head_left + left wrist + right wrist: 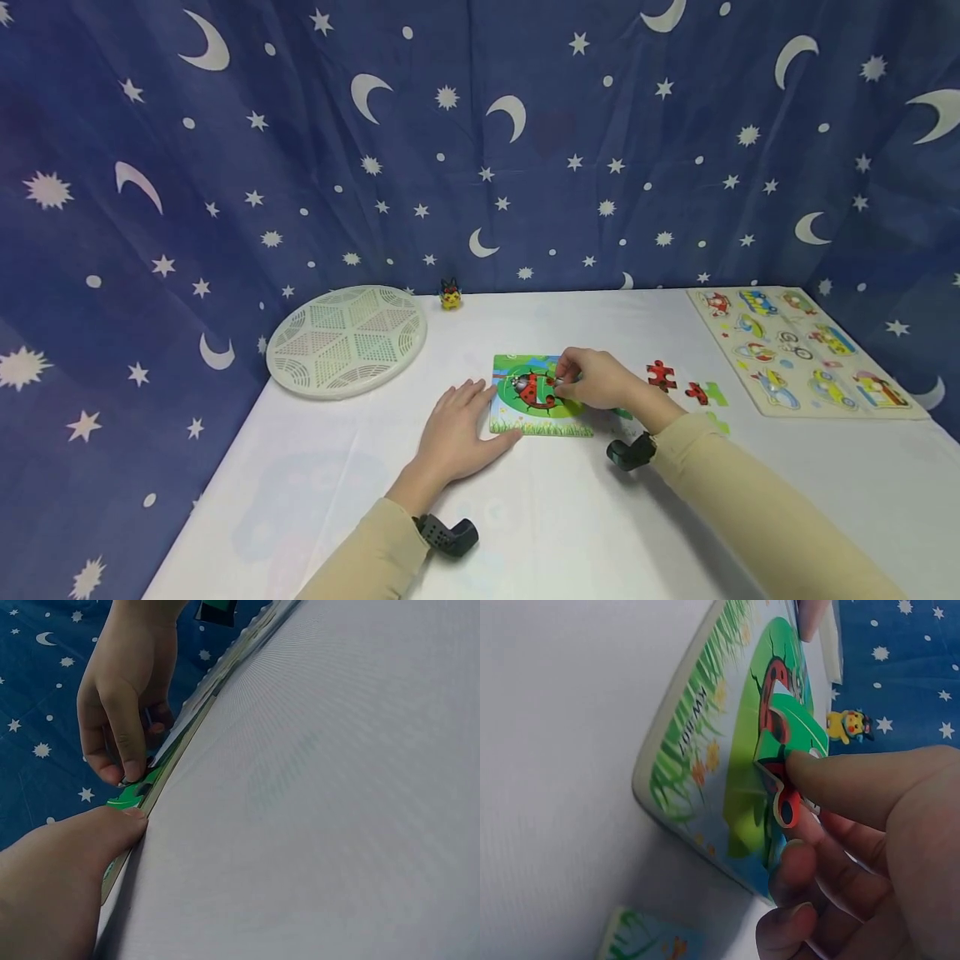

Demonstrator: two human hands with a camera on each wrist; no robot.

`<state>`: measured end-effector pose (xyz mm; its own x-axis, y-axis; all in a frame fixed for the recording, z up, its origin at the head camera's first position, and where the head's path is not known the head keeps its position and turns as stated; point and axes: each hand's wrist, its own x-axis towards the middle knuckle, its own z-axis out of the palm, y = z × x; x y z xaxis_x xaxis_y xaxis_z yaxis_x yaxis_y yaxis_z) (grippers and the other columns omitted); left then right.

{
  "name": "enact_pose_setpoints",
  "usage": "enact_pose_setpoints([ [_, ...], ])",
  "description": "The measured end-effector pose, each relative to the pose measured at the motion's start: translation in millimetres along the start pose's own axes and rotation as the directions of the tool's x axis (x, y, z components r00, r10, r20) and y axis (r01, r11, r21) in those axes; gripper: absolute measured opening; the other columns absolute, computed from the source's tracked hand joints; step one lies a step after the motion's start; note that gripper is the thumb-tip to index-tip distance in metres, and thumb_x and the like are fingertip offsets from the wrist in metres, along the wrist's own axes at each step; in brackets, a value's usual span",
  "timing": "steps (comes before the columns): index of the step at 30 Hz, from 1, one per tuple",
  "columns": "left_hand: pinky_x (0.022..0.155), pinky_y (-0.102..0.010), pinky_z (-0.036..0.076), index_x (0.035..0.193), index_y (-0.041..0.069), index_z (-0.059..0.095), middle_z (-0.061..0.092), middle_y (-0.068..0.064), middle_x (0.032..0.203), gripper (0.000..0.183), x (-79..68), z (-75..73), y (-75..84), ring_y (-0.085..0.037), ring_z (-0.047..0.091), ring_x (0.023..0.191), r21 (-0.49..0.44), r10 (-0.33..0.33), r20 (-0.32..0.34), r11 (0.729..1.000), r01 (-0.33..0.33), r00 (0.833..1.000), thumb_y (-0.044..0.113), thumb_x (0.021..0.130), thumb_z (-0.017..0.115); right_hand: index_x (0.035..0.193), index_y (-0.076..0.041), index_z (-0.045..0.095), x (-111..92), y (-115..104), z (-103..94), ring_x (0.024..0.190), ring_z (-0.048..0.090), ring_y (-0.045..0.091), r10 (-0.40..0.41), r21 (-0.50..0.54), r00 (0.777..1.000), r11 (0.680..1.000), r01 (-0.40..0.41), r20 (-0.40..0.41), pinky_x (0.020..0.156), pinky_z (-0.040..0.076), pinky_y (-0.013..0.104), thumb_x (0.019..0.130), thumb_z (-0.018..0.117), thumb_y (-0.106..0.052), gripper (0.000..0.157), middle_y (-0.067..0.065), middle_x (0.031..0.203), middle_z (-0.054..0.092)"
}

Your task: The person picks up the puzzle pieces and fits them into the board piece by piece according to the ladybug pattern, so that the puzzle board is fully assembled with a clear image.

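A ladybug jigsaw puzzle board (551, 429) lies on the white table, with the ladybug picture partly filled in. My left hand (457, 437) rests at its left side, fingers extended, and the thumb touches the near edge. Over the board's right half, my right hand (600, 379) pinches a green and red puzzle piece (786, 804) between thumb and fingers. The piece is tilted against the picture in the right wrist view. Right of the board lie several loose pieces, among them a red one (661, 376) and a red-and-black one (697, 393).
A round pale lattice tray (345, 342) sits at the back left. Near the back edge stands a small yellow figurine (450, 294). A wooden picture board with vehicles (806, 350) lies at the right. A blue curtain with moons and stars (480, 150) hangs behind the table.
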<state>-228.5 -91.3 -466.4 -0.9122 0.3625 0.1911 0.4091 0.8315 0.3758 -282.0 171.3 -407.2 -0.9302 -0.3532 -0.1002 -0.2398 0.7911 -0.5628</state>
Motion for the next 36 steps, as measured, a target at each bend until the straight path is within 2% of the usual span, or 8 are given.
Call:
enact_pose_setpoints([
  [6, 0.125, -0.043, 0.021, 0.15, 0.011, 0.054, 0.047, -0.009, 0.156, 0.084, -0.5, -0.4, 0.6, -0.027, 0.036, 0.148, -0.011, 0.005, -0.009, 1.0, -0.005, 1.0, 0.068, 0.09, 0.062, 0.105, -0.009, 0.063, 1.7, -2.4, 6.9, 0.077, 0.056, 0.017, -0.028, 0.001, 1.0, 1.0, 0.028, -0.012, 0.069, 0.05, 0.034, 0.093, 0.077, -0.019, 0.02, 0.0, 0.09, 0.063],
  [10, 0.125, -0.042, 0.021, 0.15, 0.011, 0.054, 0.047, -0.009, 0.156, 0.084, -1.6, 2.6, 0.0, -0.026, 0.035, 0.148, -0.005, 0.004, 0.007, 1.0, -0.004, 1.0, 0.069, 0.09, 0.061, 0.104, -0.01, 0.063, 3.6, -4.2, 15.2, 0.075, 0.056, 0.016, -0.024, 0.013, 1.0, 1.0, 0.024, -0.006, 0.067, 0.049, 0.033, 0.093, 0.076, -0.02, 0.02, -0.001, 0.088, 0.062],
  [14, 0.125, -0.042, 0.021, 0.15, 0.011, 0.054, 0.047, -0.009, 0.156, 0.084, 1.7, 1.8, 0.2, -0.026, 0.035, 0.148, -0.005, 0.015, -0.009, 1.0, -0.015, 1.0, 0.069, 0.09, 0.061, 0.102, -0.01, 0.063, 5.5, -11.4, 17.8, 0.073, 0.055, 0.017, -0.02, 0.03, 0.999, 0.999, 0.021, -0.028, 0.065, 0.049, 0.032, 0.093, 0.077, -0.019, 0.019, 0.001, 0.086, 0.061],
  [23, 0.125, -0.042, 0.02, 0.15, 0.011, 0.053, 0.047, -0.009, 0.156, 0.084, 4.0, 0.4, -2.6, -0.027, 0.035, 0.149, 0.0, 0.01, -0.014, 1.0, -0.01, 1.0, 0.069, 0.09, 0.061, 0.103, -0.009, 0.065, 10.9, -26.4, 20.8, 0.077, 0.056, 0.017, -0.023, 0.009, 0.999, 1.0, 0.023, -0.044, 0.073, 0.05, 0.034, 0.093, 0.075, -0.02, 0.018, 0.0, 0.085, 0.062],
  [28, 0.125, -0.042, 0.021, 0.149, 0.011, 0.054, 0.048, -0.009, 0.156, 0.084, 4.3, 0.6, -3.6, -0.026, 0.036, 0.148, -0.001, 0.012, -0.031, 1.0, -0.012, 0.999, 0.07, 0.09, 0.06, 0.102, -0.01, 0.064, 12.2, -30.7, 21.6, 0.076, 0.057, 0.017, -0.028, 0.004, 0.998, 1.0, 0.028, -0.064, 0.072, 0.05, 0.034, 0.093, 0.075, -0.02, 0.017, 0.0, 0.084, 0.062],
  [36, 0.125, -0.043, 0.021, 0.149, 0.011, 0.054, 0.047, -0.009, 0.156, 0.084, 1.9, 2.3, -2.6, -0.027, 0.035, 0.148, -0.011, 0.007, -0.014, 1.0, -0.007, 1.0, 0.069, 0.09, 0.061, 0.104, -0.009, 0.064, 13.8, -33.5, 32.7, 0.076, 0.058, 0.016, -0.012, -0.002, 0.997, 1.0, 0.012, -0.071, 0.072, 0.052, 0.034, 0.094, 0.074, -0.019, 0.018, 0.0, 0.085, 0.063],
])
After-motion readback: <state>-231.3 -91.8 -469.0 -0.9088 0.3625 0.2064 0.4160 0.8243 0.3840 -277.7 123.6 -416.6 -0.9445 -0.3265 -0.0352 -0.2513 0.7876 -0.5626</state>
